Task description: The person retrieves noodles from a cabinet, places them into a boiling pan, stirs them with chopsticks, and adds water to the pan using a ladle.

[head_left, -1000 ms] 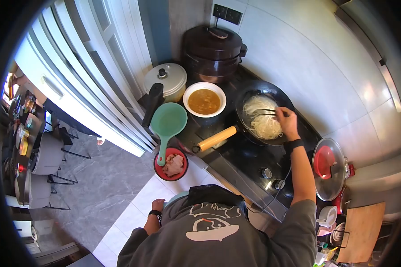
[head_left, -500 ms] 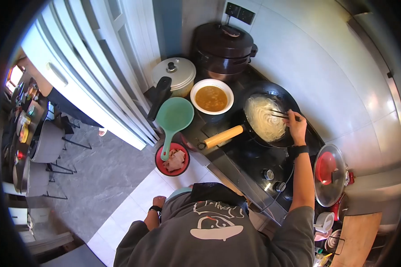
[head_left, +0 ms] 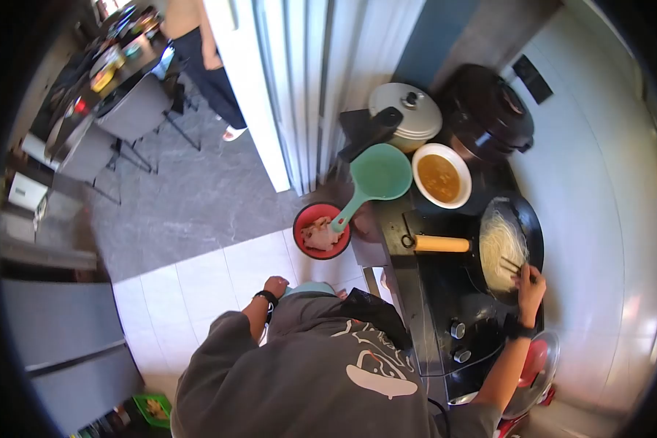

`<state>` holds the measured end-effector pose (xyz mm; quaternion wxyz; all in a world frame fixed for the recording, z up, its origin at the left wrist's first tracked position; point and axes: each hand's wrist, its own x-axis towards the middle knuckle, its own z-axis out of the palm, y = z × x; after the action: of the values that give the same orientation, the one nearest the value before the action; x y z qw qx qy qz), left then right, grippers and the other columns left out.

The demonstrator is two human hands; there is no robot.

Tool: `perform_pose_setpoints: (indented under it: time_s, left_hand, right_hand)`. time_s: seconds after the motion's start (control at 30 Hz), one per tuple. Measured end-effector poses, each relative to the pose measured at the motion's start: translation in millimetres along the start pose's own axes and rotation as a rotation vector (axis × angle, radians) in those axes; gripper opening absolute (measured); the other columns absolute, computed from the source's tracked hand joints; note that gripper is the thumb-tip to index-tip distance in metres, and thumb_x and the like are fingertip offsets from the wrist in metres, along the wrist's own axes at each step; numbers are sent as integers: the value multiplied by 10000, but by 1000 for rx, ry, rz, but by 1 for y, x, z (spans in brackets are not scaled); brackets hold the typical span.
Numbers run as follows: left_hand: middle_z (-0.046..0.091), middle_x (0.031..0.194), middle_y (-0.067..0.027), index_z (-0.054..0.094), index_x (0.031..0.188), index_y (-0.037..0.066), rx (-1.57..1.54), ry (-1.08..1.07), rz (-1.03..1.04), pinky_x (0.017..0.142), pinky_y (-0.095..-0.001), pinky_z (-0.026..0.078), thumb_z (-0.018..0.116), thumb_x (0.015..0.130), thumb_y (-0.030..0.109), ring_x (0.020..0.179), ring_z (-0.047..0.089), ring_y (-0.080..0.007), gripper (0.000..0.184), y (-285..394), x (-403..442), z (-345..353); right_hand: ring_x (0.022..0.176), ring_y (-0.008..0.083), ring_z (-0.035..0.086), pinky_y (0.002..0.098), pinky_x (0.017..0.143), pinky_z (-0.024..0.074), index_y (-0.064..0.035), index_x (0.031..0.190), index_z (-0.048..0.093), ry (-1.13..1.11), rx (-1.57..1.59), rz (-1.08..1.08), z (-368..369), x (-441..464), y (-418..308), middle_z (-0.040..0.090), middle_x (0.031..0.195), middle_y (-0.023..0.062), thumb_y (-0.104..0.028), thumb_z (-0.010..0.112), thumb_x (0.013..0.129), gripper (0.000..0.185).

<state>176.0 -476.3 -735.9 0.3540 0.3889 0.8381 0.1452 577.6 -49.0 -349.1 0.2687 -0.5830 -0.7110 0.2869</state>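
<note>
My right hand [head_left: 531, 286] is closed around dark chopsticks [head_left: 511, 263], their tips in the pale noodles [head_left: 498, 237]. Those noodles lie in a black wok [head_left: 534, 219] with a wooden handle [head_left: 442, 244], on the black stove [head_left: 434, 292]. My left hand [head_left: 276, 285] hangs low at my side, its fingers curled and nothing visible in them. A white bowl of brown soup [head_left: 438, 179] stands beyond the wok handle. Left of it, a green ladle-like scoop [head_left: 381, 173] has its handle over a red bowl [head_left: 299, 232] holding pale pieces of meat [head_left: 320, 235].
A lidded pot [head_left: 416, 117] and a dark cooker [head_left: 485, 109] stand at the back of the counter. A glass lid [head_left: 551, 358] leans near my right forearm. Past the white folding door [head_left: 270, 109], another person [head_left: 208, 73] stands by chairs [head_left: 135, 106] and a table.
My view has turned, so the stove and wok sit further right. The other person shows more fully beyond the door. My right hand keeps hold of the chopsticks in the noodles.
</note>
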Motion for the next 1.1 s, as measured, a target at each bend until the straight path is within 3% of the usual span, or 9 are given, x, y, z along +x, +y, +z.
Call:
perform_pose_setpoints:
  time_s: [0.1, 0.23, 0.33, 0.57, 0.63, 0.77, 0.97, 1.03, 1.1]
  left_hand:
    - [639, 865, -132, 687, 802, 117, -129, 37, -196, 780, -401, 465, 463, 776, 209, 842, 597, -309, 244, -9, -6, 13]
    - [640, 812, -133, 680, 811, 97, 464, -159, 89, 748, -388, 476, 495, 753, 230, 814, 604, -304, 236, -17, -4, 15]
    - [639, 852, -144, 681, 812, 80, 260, -67, 90, 783, -380, 462, 493, 757, 245, 845, 595, -308, 256, -18, -7, 11]
    - [628, 884, -156, 663, 789, 55, -207, 50, -324, 804, -384, 458, 438, 774, 201, 855, 582, -327, 268, 12, -18, -16]
    - [628, 888, -159, 664, 797, 48, -112, 27, -186, 818, -383, 451, 435, 775, 217, 873, 578, -329, 286, 16, -20, -18]
    - [641, 883, -147, 677, 820, 57, -97, -5, -192, 793, -356, 456, 515, 751, 270, 859, 592, -297, 276, -2, -9, 3]
    - [634, 900, -154, 677, 812, 61, -210, 45, -190, 794, -366, 446, 490, 756, 256, 874, 580, -315, 277, 1, -12, 1]
    - [639, 818, -144, 671, 731, 96, 262, 21, 131, 741, -408, 479, 476, 748, 192, 813, 611, -296, 218, -21, -7, 19]
    - [639, 772, -126, 667, 719, 105, 389, -17, 257, 686, -406, 490, 475, 746, 180, 758, 619, -285, 208, -32, -7, 26]
  right_hand:
    - [653, 122, 602, 218, 532, 459, 34, 898, 602, -88, 52, 29, -2, -16, -32, 611, 745, 86, -234, 544, 875, 275]
    - [736, 138, 617, 222, 638, 490, 42, 1009, 576, -96, 277, -36, -2, -17, -26, 617, 904, 108, -260, 544, 878, 331]
    - [690, 145, 612, 233, 618, 495, 46, 976, 587, -51, 318, 69, 4, -8, -7, 619, 860, 95, -208, 543, 878, 276]
    - [635, 154, 607, 230, 545, 494, 63, 921, 578, 129, 117, 83, -16, -2, 17, 613, 787, 98, -206, 554, 866, 276]
    - [622, 157, 608, 226, 517, 488, 69, 895, 574, -28, 35, 84, -2, -15, -5, 610, 784, 99, -219, 555, 866, 291]
    - [635, 152, 613, 214, 515, 479, 63, 901, 582, 90, 317, 10, 7, 9, 10, 611, 766, 98, -243, 541, 874, 310]
    - [631, 127, 595, 212, 495, 467, 43, 807, 598, 22, 94, 77, 2, -10, -6, 605, 768, 84, -186, 529, 877, 249]
    - [638, 107, 560, 209, 547, 485, 45, 821, 588, 15, 253, -4, 8, -12, -13, 581, 749, 51, -171, 548, 870, 225]
    - [627, 100, 547, 199, 565, 468, 28, 830, 595, 78, 307, -38, 10, -1, -7, 577, 730, 37, -191, 552, 872, 227]
